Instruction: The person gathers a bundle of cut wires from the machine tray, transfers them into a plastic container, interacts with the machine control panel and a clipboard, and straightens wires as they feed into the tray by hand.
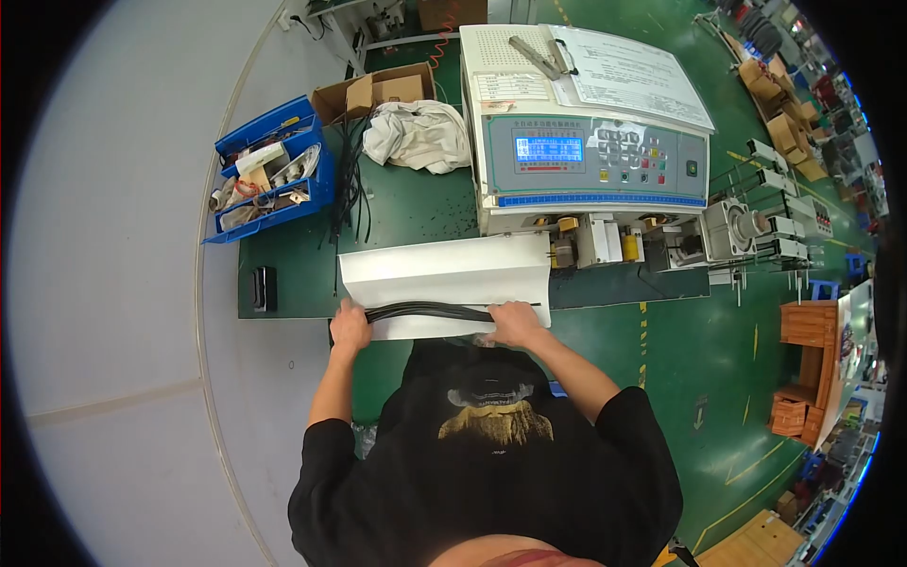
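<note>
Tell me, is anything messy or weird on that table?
Yes: little dark bits are scattered on the green table, left of the machine, loose like spilled crumbs. The pale cloth beyond them is crumpled. The black cables in the left hand and right hand look bunched together.

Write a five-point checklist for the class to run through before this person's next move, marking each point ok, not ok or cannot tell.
1. Left hand closed around the black cable bundle: ok.
2. Right hand closed around it farther right: ok.
3. All strands gathered evenly: not ok; a thin dark strand shows beyond the right hand.
4. Machine display lit: ok, though its settings are too small to read.
5. Green tabletop free of scraps: not ok; dark bits lie scattered before the machine.
</note>
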A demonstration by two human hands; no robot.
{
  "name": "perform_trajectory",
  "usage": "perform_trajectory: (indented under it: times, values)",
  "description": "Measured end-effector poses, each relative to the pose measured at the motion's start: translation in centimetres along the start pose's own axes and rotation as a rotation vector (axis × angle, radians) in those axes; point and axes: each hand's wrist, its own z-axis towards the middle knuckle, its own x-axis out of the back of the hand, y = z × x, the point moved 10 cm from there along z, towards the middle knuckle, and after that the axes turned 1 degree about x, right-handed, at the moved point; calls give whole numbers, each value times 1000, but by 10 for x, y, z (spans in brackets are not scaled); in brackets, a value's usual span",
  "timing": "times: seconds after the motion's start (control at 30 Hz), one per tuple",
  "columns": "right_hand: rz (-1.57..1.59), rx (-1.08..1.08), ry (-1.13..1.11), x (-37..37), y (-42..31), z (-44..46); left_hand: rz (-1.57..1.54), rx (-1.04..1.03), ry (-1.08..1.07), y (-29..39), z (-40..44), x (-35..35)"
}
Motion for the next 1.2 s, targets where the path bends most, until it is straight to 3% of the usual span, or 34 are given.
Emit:
perform_trajectory:
  times: [0.07,0.3,0.37,0.5,0.57,0.7,1.07,1.13,1.2]
  values:
    - [35,-4,-34,9,-1,-2,67,-69,128,12,-4,20]
    - [-81,-84,119,12,33,-5,69,-122,-32,39,-6,23]
    - [-224,-72,219,15,31,-9,97,-180,-38,48,-7,26]
    - [-190,-32,331,36,-10,-19,165,-266,-23,72,-23,57]
    - [-5,157,456,46,-50,-22,192,-299,-9,83,-37,76]
    - [36,414,759,95,-124,-28,224,-393,63,110,-68,121]
    - [201,314,537,71,-125,17,217,-447,204,114,-91,162]
    - [240,248,394,63,-120,23,201,-462,203,116,-90,157]
    - [231,247,393,70,-122,22,57,-462,403,109,-90,180]
